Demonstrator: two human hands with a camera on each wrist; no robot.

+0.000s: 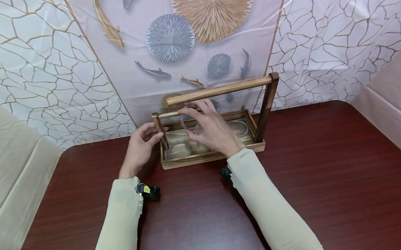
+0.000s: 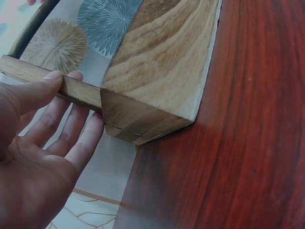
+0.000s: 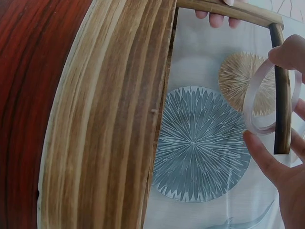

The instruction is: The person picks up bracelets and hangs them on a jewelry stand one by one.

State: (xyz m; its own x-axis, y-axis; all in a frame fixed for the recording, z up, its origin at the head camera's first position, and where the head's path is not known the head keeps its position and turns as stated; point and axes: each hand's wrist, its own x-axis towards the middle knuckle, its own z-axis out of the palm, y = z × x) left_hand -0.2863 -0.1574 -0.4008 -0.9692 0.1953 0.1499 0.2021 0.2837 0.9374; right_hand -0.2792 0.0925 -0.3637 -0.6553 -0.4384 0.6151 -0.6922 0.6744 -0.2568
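Observation:
A wooden stand (image 1: pixel 213 156) has a shallow tray base and two upright posts, each bearing a horizontal bar. My left hand (image 1: pixel 140 148) pinches the shorter left post (image 2: pixel 81 92) between thumb and fingers. In my right hand (image 1: pixel 211 126) is a translucent ring (image 3: pixel 252 93), bangle-like, pinched upright between the thumb and fingertips. The lower bar (image 3: pixel 282 109) crosses the ring's opening in the right wrist view, close to the bar's free end. More translucent rings lie in the tray, one at the left (image 1: pixel 181 156) and one at the right (image 1: pixel 247 127).
The taller right post (image 1: pixel 266 108) carries the upper bar (image 1: pixel 218 91), which reaches left above my right hand. The stand is at the back edge of a dark red wooden table (image 1: pixel 201 229). A patterned cloth backdrop (image 1: pixel 176 72) hangs behind it.

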